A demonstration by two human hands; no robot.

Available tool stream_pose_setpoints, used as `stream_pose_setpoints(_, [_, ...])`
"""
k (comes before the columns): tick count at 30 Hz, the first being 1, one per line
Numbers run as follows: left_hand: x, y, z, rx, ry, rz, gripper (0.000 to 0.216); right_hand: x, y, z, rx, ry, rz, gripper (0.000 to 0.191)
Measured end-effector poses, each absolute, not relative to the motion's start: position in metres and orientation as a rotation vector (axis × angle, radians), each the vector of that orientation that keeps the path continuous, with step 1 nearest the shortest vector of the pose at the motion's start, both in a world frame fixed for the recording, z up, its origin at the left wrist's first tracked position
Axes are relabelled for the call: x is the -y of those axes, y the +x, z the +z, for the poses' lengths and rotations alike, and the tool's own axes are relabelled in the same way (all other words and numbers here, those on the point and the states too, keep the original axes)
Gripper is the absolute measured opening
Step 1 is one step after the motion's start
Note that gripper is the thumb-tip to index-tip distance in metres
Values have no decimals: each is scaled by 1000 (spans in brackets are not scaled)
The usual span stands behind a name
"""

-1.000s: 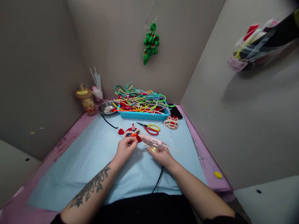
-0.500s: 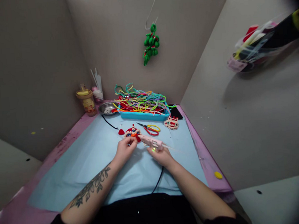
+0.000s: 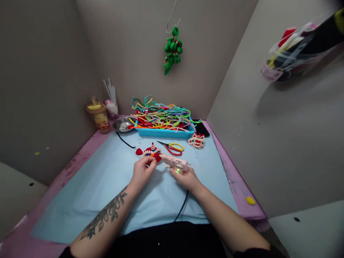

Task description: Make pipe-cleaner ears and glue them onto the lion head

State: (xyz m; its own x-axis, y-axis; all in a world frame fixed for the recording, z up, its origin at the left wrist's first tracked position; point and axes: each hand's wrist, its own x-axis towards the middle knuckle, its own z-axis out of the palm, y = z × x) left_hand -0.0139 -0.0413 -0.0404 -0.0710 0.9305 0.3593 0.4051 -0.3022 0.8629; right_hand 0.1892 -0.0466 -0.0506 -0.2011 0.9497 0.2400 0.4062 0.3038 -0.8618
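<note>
My left hand (image 3: 143, 171) is closed in a pinch on a small red and white pipe-cleaner craft piece (image 3: 152, 152) lying on the light blue mat (image 3: 105, 184). My right hand (image 3: 185, 178) grips a pink hot glue gun (image 3: 176, 163), whose nozzle points left at the craft piece. A green light glows on the gun. Its black cord (image 3: 181, 207) runs down toward my body. A small red piece (image 3: 139, 151) lies just left of the craft.
Red and yellow scissors (image 3: 172, 148), a second finished craft figure (image 3: 196, 140), a blue tray of coloured pipe cleaners (image 3: 162, 121), a metal bowl (image 3: 122, 124) and a cup (image 3: 99, 116) sit at the back. A green ornament (image 3: 172, 50) hangs on the wall. Grey partitions enclose the desk.
The glue gun nozzle has edged slightly closer to the craft piece; my hands have shifted a little upward. Otherwise nothing has moved.
</note>
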Motion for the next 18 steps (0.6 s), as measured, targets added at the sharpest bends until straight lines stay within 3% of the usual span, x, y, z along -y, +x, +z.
stream_pose_setpoints(10, [42,-14,-36,-1373,1651,1314,20,46,189,-53,1588,-1209,974,33])
stream_pose_setpoints(18, [41,-14,-25,-1330,1386,1370,23,37,189,-53,1290,-1202,1190,46])
